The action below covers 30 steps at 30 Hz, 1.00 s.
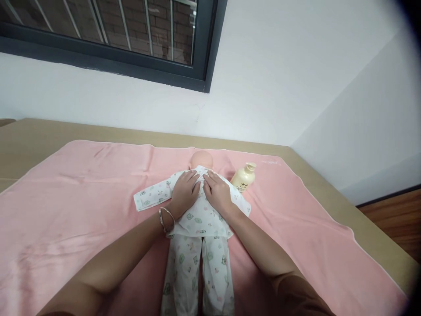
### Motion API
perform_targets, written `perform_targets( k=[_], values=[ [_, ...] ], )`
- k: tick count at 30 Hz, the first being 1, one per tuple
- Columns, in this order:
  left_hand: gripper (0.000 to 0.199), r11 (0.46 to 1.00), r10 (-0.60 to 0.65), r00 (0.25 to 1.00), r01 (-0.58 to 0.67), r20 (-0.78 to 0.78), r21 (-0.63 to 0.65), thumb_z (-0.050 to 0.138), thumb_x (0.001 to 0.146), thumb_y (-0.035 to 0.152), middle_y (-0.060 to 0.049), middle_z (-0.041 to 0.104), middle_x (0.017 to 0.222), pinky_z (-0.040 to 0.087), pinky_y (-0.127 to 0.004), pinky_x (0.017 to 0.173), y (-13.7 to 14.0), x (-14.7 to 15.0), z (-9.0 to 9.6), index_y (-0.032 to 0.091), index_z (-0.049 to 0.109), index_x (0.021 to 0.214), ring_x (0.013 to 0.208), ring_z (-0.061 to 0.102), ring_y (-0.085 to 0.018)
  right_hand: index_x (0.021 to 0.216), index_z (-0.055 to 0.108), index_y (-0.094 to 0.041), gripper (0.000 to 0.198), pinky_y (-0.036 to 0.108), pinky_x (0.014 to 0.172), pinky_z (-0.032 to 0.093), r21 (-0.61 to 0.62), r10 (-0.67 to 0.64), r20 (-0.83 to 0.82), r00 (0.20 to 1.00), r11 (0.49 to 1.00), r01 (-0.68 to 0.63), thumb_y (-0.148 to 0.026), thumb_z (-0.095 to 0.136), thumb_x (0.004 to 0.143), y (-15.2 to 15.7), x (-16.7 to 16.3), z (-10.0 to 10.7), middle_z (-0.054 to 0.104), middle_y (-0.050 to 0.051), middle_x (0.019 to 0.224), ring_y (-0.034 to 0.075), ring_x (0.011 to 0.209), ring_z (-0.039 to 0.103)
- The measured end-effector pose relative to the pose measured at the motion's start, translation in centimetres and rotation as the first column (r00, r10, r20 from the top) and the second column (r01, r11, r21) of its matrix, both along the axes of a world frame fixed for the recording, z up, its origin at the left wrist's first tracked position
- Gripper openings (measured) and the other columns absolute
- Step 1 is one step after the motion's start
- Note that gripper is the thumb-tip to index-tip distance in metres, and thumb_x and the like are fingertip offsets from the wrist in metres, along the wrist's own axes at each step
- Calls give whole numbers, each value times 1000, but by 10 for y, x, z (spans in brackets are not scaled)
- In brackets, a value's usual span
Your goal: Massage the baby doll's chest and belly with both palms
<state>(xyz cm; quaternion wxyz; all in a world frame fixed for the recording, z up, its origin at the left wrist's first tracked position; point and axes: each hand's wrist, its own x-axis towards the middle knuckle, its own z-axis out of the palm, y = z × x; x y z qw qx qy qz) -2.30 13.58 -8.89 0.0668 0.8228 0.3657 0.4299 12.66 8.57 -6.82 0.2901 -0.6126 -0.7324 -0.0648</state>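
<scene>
A bald baby doll [201,159] lies stretched out, its head toward the wall; no face shows. It is dressed in a white long-sleeved shirt [200,224] printed with small green and pink figures, and in matching trousers [215,272]. My left hand [186,189] rests on the upper left of the shirt, fingers extended toward the neck, with a bangle [166,219] on the wrist. On the upper right of the shirt lies my right hand [217,191], fingers also stretched out and close to the left ones. The shirt's left sleeve is spread sideways.
A cream-coloured pump bottle [244,177] leans or lies just right of the doll's shoulder. Beneath everything is a pink blanket [98,197] on a wooden table [158,137]. Behind it stand a white wall [256,87] and a dark-framed window [131,66].
</scene>
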Motion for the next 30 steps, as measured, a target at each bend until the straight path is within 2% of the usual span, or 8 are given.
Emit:
perform_targets(
  k=[5,9,14,19,22,25,27,30],
  values=[
    [24,995,78,994,-82,76,53,46,91,27,-9,69,108,46,-41,101,-8,-4,-2,20,68,98,108,60,-23,131,56,-17,41,40,109,37,-95,-18,50,999,995,23,-34,38,97,-11,-2,12,54,12,138,25,132,45],
    [33,995,105,995,-105,-5,-4,43,92,29,-13,64,121,41,-45,106,-1,-2,-3,15,61,115,118,55,-26,141,44,-14,53,45,114,28,-186,12,31,999,982,-6,-44,41,96,-4,8,15,45,14,146,27,138,37],
    [45,996,79,976,-84,-204,-16,36,94,31,-18,51,138,32,-55,111,8,1,-3,10,47,133,133,41,-32,144,39,-12,54,48,115,22,-193,4,53,999,981,7,-40,39,97,6,10,10,40,16,149,28,139,33],
    [34,997,32,987,-21,-155,74,36,94,25,-13,62,122,40,-46,105,3,1,4,14,58,118,117,54,-26,143,40,-8,49,47,115,23,-180,2,142,990,983,24,-28,31,100,-8,-10,12,38,18,150,28,141,30],
    [27,995,74,993,-67,-91,76,42,92,27,-12,65,111,46,-42,97,-4,0,8,16,62,106,107,57,-25,143,40,-4,49,45,116,21,-145,-29,171,985,988,55,-25,31,99,-19,-20,12,37,20,150,29,143,26],
    [27,988,150,984,-148,-96,34,44,91,29,-12,65,105,47,-42,91,-7,0,9,16,63,104,100,57,-26,142,40,-3,50,43,116,22,-168,-61,134,989,982,83,-27,29,100,-18,-17,12,40,20,148,28,142,29],
    [32,984,178,976,-178,-127,5,43,91,31,-14,63,110,46,-44,93,-6,1,8,14,61,112,105,56,-28,141,41,-2,51,43,115,24,-205,-101,78,992,972,115,-29,25,101,-10,-9,12,42,21,146,27,140,33],
    [43,990,132,973,-138,-189,-22,37,93,31,-17,56,131,37,-50,105,1,4,4,12,51,129,124,48,-30,142,40,-3,53,44,116,22,-235,-91,12,996,968,91,-32,23,101,4,3,10,42,20,146,26,140,33]
  ],
)
